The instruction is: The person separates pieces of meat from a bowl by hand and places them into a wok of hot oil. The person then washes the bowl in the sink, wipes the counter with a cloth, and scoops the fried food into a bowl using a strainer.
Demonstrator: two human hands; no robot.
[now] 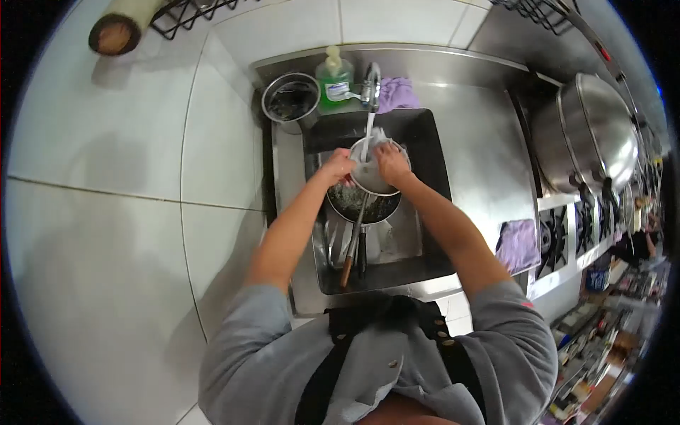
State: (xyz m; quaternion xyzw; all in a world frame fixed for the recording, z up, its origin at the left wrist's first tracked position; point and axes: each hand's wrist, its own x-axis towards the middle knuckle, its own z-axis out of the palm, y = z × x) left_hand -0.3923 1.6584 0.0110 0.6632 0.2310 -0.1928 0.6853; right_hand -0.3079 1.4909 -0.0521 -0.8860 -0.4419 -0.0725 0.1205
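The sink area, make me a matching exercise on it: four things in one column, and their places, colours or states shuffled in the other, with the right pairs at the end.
Column one:
1. Left hand
2. Soap bottle
3. Tap
4. Large metal pot

Column two:
A. Running
B. To the right of the sink
C. At the left rim of the upper pan
D. Green

Right pairs: 1-C, 2-D, 3-A, 4-B.
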